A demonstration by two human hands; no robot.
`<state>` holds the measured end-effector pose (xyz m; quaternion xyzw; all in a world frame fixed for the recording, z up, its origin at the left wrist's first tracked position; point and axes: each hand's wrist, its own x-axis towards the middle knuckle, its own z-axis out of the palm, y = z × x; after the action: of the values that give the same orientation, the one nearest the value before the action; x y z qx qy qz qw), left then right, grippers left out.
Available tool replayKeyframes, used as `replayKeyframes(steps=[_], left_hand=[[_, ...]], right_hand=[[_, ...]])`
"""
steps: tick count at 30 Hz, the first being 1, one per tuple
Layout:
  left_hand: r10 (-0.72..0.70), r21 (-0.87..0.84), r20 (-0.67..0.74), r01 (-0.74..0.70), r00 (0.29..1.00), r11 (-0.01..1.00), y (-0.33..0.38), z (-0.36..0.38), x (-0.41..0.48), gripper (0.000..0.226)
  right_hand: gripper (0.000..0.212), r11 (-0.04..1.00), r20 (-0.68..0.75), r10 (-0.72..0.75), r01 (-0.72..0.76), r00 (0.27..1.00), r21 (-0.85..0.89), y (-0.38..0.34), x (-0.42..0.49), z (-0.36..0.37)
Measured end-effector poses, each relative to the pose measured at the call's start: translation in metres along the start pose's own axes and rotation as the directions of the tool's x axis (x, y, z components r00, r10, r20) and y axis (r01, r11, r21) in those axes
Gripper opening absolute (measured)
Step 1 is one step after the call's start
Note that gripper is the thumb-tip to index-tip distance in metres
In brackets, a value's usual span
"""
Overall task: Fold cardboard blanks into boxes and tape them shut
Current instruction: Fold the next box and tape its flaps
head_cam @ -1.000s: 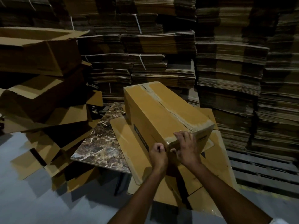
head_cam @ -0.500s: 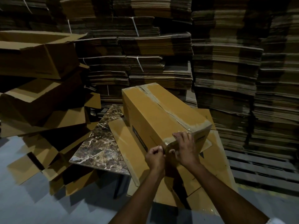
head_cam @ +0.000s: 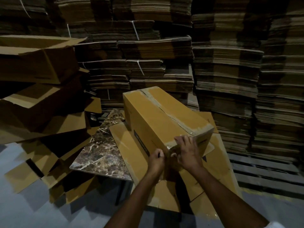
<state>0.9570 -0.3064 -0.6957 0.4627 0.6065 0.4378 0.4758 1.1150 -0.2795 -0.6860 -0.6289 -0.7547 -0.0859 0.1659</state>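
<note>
Cardboard box, tan and tape-sealed [head_cam: 164, 122], lies just beyond my hands: right hand [head_cam: 187, 152] presses flat on its near end, left hand [head_cam: 157, 159] is clenched beside it, around what I cannot tell; both unmoved since before.

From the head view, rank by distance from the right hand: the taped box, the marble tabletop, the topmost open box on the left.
1. taped box, touched by the right hand.
2. marble tabletop, to its left.
3. topmost open box, far left.

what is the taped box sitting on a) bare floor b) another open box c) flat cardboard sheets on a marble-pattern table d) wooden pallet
c: the taped box rests on flat cardboard sheets spread over the marble-pattern table, whose bare corner shows to its left.
</note>
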Motion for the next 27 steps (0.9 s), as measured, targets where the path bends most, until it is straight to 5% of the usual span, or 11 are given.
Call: replayKeyframes(steps=[5, 11, 16, 21, 25, 27], left_hand=[[0.239, -0.013, 0.04, -0.238, 0.97, 0.971, -0.007, -0.025, -0.029, 0.022], [0.544, 0.143, 0.057, -0.546, 0.837, 0.825, 0.018, -0.003, -0.048, 0.023], [0.682, 0.208, -0.022, -0.664, 0.731, 0.719, 0.033, 0.004, -0.042, 0.017], [0.844, 0.356, 0.04, -0.797, 0.535, 0.488, 0.017, -0.012, -0.033, 0.01], [0.751, 0.314, -0.089, -0.697, 0.655, 0.645, 0.009, -0.021, -0.015, 0.038], [0.713, 0.382, 0.024, -0.665, 0.701, 0.642, 0.009, -0.026, -0.004, 0.041]], right_hand=[[0.079, 0.998, 0.023, 0.01, -0.009, 1.0, -0.062, -0.009, 0.003, -0.004], [0.065, 0.998, -0.01, 0.027, -0.028, 1.0, -0.049, -0.024, 0.004, -0.001], [0.051, 0.897, -0.06, 0.104, -0.068, 0.993, 0.437, -0.024, -0.011, 0.02], [0.041, 0.821, -0.051, 0.134, -0.082, 0.99, 0.565, -0.012, -0.012, 0.012], [0.029, 0.704, -0.05, 0.309, -0.193, 0.95, 0.684, -0.023, -0.008, -0.001], [0.032, 0.557, 0.093, 0.39, -0.315, 0.916, 0.768, -0.024, -0.008, -0.017]])
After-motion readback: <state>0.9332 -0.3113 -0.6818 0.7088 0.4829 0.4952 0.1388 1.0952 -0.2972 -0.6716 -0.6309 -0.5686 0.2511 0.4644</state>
